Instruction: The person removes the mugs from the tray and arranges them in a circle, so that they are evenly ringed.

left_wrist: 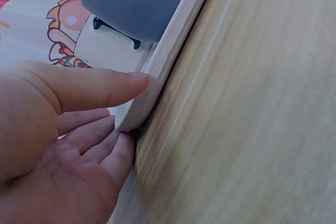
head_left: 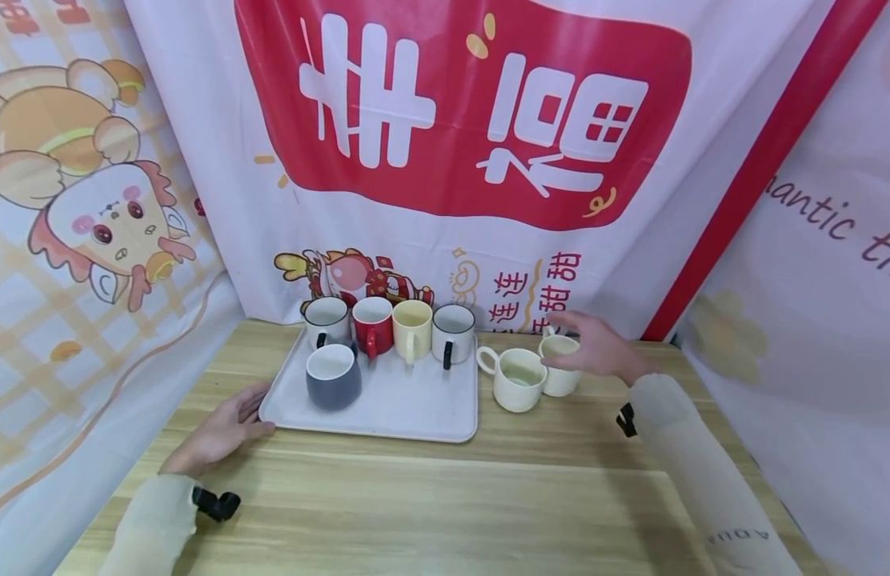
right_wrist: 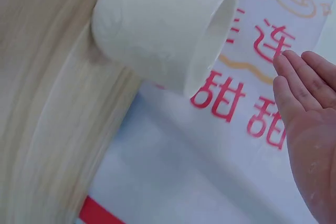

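My left hand (head_left: pixel 220 434) touches the front left corner of a white tray (head_left: pixel 409 418). In the left wrist view its thumb lies along the rim and the other fingers (left_wrist: pixel 118 153) reach the tray's side. A dark grey cup (head_left: pixel 334 388) with a white inside stands on the tray near this hand. On the right, my right hand (head_left: pixel 596 344) is above a cream mug (head_left: pixel 560 382), fingers extended. The right wrist view shows the palm (right_wrist: pixel 315 145) apart from the cream mug (right_wrist: pixel 152 24). Beside that mug stands another cream mug (head_left: pixel 517 394), its handle toward the tray.
Along the tray's back stand a white mug with black handle (head_left: pixel 327 320), a red mug (head_left: pixel 369 336), a yellow mug (head_left: pixel 413 330) and another white mug with black handle (head_left: pixel 455 330). Printed cloth (head_left: pixel 452 200) hangs behind the wooden table (head_left: pixel 430 512).
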The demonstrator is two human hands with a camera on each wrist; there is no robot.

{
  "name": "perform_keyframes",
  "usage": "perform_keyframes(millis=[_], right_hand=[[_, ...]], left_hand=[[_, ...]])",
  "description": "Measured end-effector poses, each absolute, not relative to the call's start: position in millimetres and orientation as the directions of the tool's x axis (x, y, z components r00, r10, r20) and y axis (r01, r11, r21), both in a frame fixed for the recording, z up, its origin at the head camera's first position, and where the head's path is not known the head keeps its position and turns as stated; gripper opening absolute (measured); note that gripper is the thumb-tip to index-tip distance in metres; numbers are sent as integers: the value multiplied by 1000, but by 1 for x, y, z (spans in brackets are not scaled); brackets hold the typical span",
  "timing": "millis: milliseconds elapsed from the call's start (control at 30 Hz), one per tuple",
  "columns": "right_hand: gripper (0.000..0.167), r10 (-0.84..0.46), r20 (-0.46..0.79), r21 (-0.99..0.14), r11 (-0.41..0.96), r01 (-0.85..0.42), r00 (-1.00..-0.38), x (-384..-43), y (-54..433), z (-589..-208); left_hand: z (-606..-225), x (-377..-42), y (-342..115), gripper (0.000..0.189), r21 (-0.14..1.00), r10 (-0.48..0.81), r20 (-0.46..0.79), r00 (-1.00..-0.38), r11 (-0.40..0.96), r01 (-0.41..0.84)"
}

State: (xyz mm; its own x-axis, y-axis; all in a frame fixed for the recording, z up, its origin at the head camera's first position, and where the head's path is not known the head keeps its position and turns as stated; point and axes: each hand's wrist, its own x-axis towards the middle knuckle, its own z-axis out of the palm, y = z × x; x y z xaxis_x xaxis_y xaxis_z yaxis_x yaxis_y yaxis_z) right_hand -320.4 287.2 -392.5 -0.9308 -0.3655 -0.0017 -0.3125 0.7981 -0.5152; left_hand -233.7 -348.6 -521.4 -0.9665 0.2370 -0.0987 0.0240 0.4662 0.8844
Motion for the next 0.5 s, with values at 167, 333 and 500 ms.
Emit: perform_keyframes(millis=[167,333,500], right_hand=[[99,-422,13,-505,779,-370,-906,-321,260,-385],[92,-477,46,-500,750,-434,-878,-323,227,-386],[92,-531,49,-527,706,-474,-846,-324,190,-388]], left_hand=[[-522,-234,-350,89,888,240,-88,-967,459,33],[-523,-234,-351,89,890,241,-73,-968,453,46],[-522,-234,-351,90,890,239,-75,-968,454,43]])
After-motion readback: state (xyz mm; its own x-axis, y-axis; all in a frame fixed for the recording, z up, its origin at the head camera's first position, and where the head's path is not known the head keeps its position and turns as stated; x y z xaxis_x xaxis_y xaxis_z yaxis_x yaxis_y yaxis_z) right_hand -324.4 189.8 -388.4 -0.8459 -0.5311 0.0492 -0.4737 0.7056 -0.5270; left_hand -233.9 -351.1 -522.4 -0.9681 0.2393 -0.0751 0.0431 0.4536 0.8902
